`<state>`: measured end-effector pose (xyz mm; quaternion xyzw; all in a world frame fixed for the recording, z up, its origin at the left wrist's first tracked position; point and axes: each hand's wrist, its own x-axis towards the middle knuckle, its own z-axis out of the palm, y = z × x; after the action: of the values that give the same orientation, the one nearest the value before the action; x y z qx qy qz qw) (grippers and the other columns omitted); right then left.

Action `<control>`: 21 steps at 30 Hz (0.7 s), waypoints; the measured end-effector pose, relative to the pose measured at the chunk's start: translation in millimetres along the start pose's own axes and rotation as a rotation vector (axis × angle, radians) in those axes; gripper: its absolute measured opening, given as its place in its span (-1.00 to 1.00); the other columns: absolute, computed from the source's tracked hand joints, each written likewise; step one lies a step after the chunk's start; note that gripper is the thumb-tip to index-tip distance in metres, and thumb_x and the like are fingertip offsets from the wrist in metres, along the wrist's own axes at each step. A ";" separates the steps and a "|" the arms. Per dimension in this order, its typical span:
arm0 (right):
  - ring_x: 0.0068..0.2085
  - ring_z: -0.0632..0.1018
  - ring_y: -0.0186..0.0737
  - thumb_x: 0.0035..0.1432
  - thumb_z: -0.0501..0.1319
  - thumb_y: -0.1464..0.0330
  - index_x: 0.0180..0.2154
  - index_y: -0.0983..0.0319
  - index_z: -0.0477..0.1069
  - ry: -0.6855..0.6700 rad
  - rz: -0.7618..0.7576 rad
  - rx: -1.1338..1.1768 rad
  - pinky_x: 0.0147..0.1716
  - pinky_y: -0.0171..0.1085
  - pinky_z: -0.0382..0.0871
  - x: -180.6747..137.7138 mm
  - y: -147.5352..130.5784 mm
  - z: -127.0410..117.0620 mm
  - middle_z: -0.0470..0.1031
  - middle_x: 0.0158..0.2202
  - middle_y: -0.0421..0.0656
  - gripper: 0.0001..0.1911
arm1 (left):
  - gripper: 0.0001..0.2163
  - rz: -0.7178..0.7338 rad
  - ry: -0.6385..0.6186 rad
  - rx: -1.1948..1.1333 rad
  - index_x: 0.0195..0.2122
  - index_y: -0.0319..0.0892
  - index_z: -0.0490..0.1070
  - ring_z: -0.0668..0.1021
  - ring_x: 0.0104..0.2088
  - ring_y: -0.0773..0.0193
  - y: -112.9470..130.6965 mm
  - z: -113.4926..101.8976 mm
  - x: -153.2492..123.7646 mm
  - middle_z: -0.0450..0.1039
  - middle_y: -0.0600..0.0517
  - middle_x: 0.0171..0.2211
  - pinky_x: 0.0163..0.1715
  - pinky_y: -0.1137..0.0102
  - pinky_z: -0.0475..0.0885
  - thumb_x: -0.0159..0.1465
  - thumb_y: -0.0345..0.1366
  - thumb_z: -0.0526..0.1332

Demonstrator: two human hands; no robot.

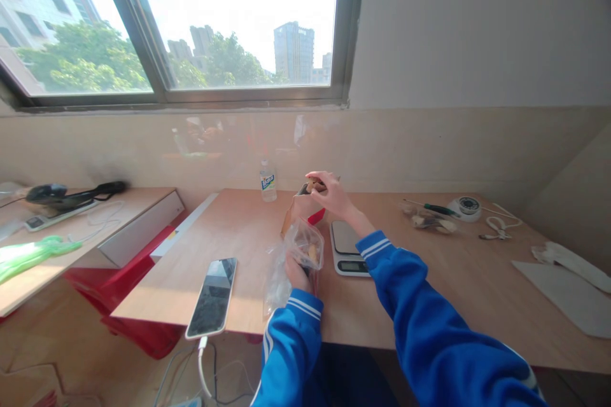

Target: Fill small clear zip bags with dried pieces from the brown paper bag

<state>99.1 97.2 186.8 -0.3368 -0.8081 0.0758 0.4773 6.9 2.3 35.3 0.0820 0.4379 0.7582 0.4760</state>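
Observation:
My left hand [296, 271] is closed on a clear plastic bag [305, 247] of small brown pieces, held just above the wooden table [429, 292] near its front edge. My right hand [329, 194] reaches forward over a brown paper bag [294, 211], fingers pinched on some small brown bits at the bag's mouth. A small kitchen scale [347, 248] lies on the table under my right forearm. Both sleeves are blue with white stripes.
A phone [213, 296] on a white cable lies at the table's front left. A water bottle [268, 181] stands by the wall. A screwdriver [436, 208], a round white device [466, 206], wrapped items and paper sit to the right. A side desk [95, 229] stands at the left.

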 end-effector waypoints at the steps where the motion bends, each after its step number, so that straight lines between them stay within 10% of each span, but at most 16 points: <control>1: -0.04 0.38 -0.14 0.01 0.08 0.47 -0.09 0.21 0.39 -0.009 -0.018 -0.022 0.03 -0.15 0.23 -1.9 1.1 -0.3 0.46 -0.10 -0.12 -0.62 | -0.77 0.001 0.000 0.000 -0.45 -0.24 0.38 0.55 -0.49 0.17 0.8 0.4 -0.9 0.45 0.02 -0.59 -0.46 0.32 0.42 0.07 -0.15 0.12; 13: 0.14 0.32 -0.17 0.23 0.01 0.34 0.17 0.16 0.13 -0.230 -0.054 -0.058 0.11 -0.10 0.16 -1.3 -2.2 -13.1 0.29 0.16 -0.06 -0.53 | -0.71 0.015 -0.017 0.007 -0.46 -0.24 0.40 0.54 -0.46 0.17 -3.8 -1.2 3.7 0.47 0.01 -0.54 -0.38 0.29 0.42 0.08 -0.09 0.12; 21: -0.05 0.47 -0.17 0.14 0.16 0.26 -0.33 0.24 0.33 -0.122 0.087 0.159 -0.10 -0.18 0.35 3.8 14.2 -5.2 0.46 -0.08 -0.01 -0.84 | -0.68 0.023 -0.022 0.009 -0.43 -0.25 0.40 0.54 -0.45 0.17 -5.4 -2.6 3.5 0.46 0.01 -0.55 -0.37 0.29 0.43 0.12 -0.06 0.09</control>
<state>108.9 109.3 186.0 -0.3272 -0.8119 0.1806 0.4486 7.1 4.5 28.7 0.0977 0.4351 0.7606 0.4718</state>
